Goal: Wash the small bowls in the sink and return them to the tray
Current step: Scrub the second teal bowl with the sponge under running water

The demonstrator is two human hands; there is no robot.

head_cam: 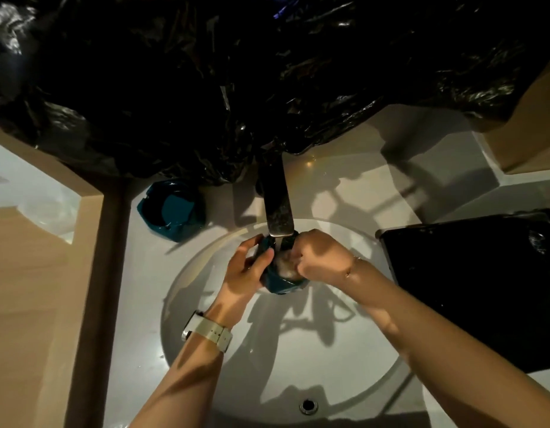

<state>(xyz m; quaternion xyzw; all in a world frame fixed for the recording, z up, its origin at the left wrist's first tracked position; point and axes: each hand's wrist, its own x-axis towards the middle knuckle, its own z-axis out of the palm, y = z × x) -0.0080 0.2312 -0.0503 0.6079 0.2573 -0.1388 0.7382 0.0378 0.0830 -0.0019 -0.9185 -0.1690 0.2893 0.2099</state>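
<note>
Under the metal faucet (278, 208) I hold a small teal bowl (281, 284) over the round white sink (205, 335). My left hand (245, 271) grips the bowl's left side. My right hand (321, 257) is curled over its right rim with fingers inside, where water and foam show. A second teal bowl (171, 210) sits on the counter to the left of the faucet. A black tray (471, 288) lies on the counter at the right.
Crumpled black plastic sheeting (236, 88) covers the wall behind the faucet and hangs over its base. A wooden partition (94, 288) borders the counter on the left. The overflow hole (308, 405) sits at the sink's near wall.
</note>
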